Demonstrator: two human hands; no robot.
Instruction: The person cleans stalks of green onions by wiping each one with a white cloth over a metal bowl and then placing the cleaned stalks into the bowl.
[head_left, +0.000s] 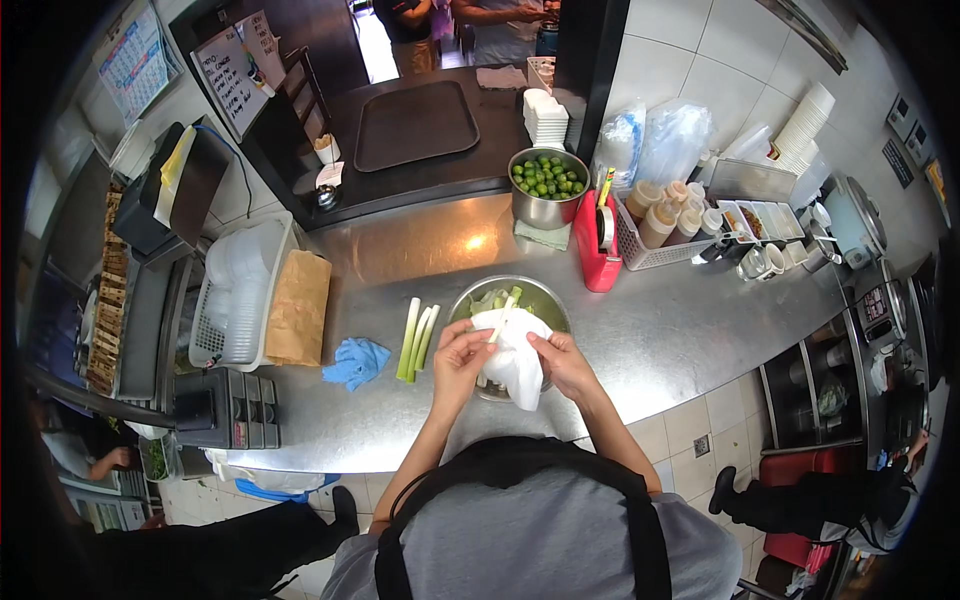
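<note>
Over a round metal bowl (559, 307), my left hand (459, 367) pinches a thin white leek or scallion stalk (504, 315). A white cloth or paper towel (521, 360) hangs from my right hand (568, 369), gripped between thumb and fingers, and covers much of the bowl. Pale green vegetable pieces (491, 301) show inside at the far side; the rest of the contents is mostly hidden. Left of the bowl, several leek stalks (418, 341) lie side by side, white ends away from me. A crumpled blue cloth (357, 363) rests beyond them.
The steel counter (600, 405) holds a brown paper bag (300, 307), a white basket of plastic containers (244, 289), a pot of green limes (549, 187), a red tape dispenser (598, 244) and a basket of sauce bottles (667, 232). A dark tray (416, 124) lies beyond. Other people stand nearby.
</note>
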